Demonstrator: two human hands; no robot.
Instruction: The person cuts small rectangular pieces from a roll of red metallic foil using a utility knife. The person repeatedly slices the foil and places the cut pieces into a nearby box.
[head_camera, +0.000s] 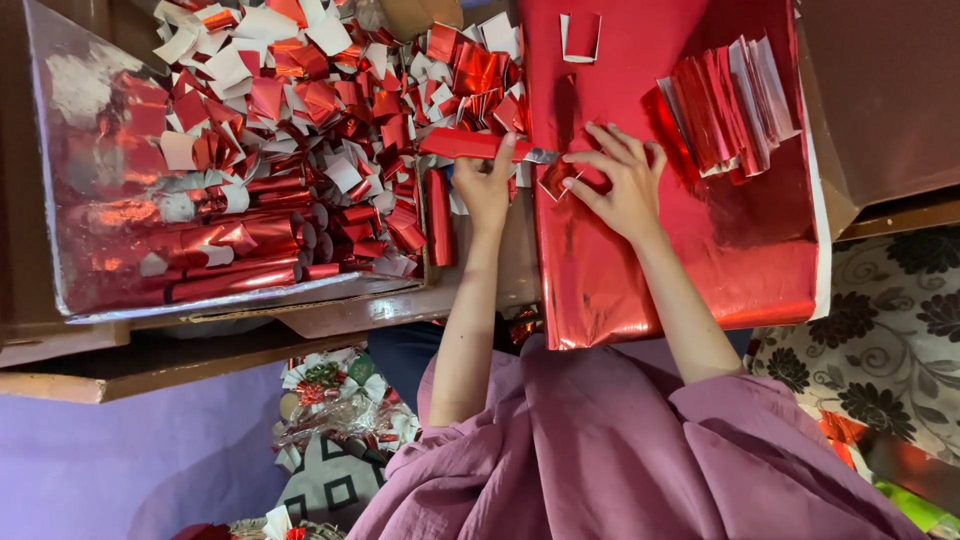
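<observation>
Foil in red fills most of the frame. A rolled red tube (470, 145) is gripped by the left hand (485, 185) near the upper middle, with the thumb laid over it and the fingers curled beneath; the tube lies level, its right end reaching the edge of a large red sheet (700, 250). Just to the right, a small folded foil piece (556, 180) is pressed down onto the sheet by the right hand (625, 185), whose fingers are spread and bent (whether the piece is pinched or only pressed cannot be told). The two hands are close together, almost touching at the fingertips.

At the upper right of the sheet, a fanned stack of strips (730, 105) is seen, red on one face and white on the other. A single small cut square (580, 38) lies near the top edge of the sheet.

The left half of the frame is taken up by a box (60, 200) lined with shiny film, heaped with red and white scraps (300, 90) and, lower down, finished rolls (250, 250) laid side by side. Purple sleeves (600, 450) cover the lower middle.
</observation>
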